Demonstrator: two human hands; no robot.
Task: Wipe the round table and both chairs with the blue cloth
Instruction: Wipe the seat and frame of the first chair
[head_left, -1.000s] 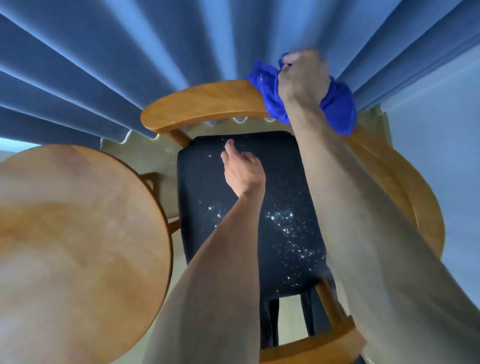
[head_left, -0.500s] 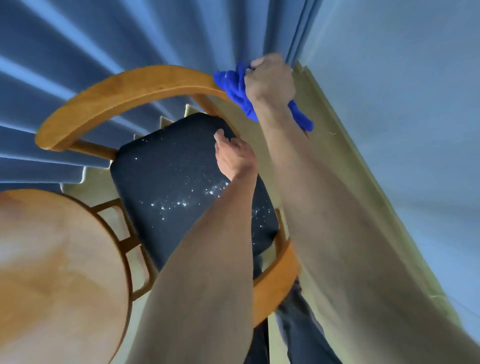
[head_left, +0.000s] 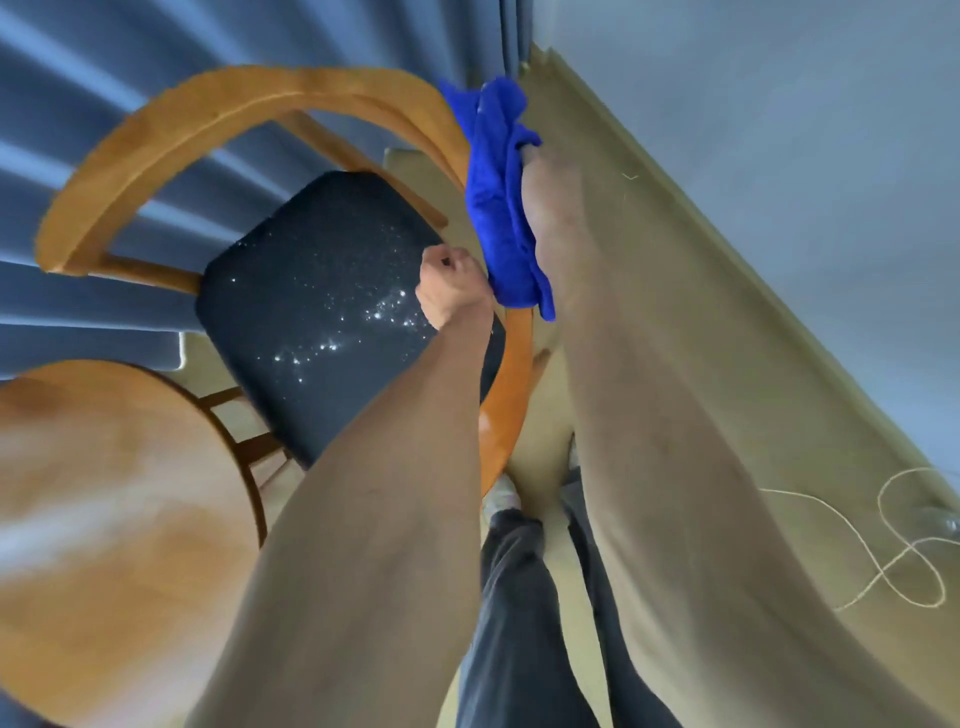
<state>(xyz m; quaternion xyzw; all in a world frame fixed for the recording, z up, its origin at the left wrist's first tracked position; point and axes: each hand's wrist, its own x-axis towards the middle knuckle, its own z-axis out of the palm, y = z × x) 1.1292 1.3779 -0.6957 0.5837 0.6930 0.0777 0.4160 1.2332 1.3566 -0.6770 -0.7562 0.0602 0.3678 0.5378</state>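
Right hand (head_left: 545, 208) pressing crumpled blue cloth (head_left: 498, 208) on chair (head_left: 218, 111) rail, grip hidden, left hand (head_left: 451, 292) fisted, empty

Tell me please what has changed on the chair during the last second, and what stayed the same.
The right hand has slid the blue cloth from the top of the curved wooden rail down along its right side. The left hand, loosely open over the seat before, has curled its fingers. The cloth was never let go. White specks remain on the dark seat; the round table is untouched.
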